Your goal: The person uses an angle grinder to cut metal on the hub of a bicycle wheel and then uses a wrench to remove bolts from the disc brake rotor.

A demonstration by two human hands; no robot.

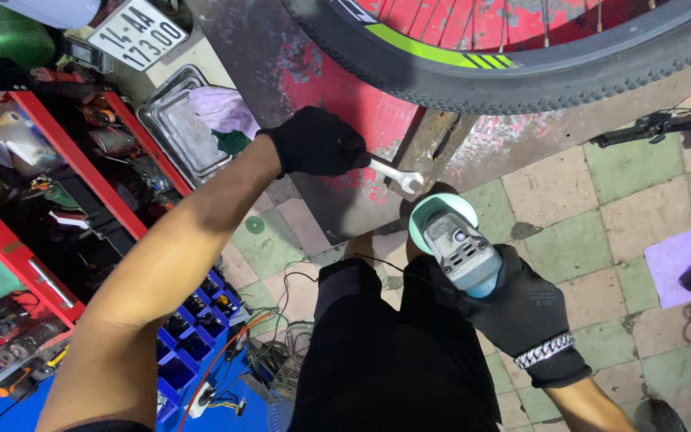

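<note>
- Fingers (337, 156) of my left hand (313, 144) are closed round one wrench (397, 174); its shaft points right and slightly down, open end just above the grinder (456, 244).
- My right hand (521, 308) grips that one grinder, body running up-left toward the wrench.
- Left hand is nearer the wrench head; the two tools nearly touch.
- One tyre (521, 76) lies beyond, one tray (177, 128) to the left.

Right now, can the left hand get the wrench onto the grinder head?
Probably yes. The left hand holds the wrench with its open end just above the angle grinder held in the right hand; nothing visible lies between them.
</note>
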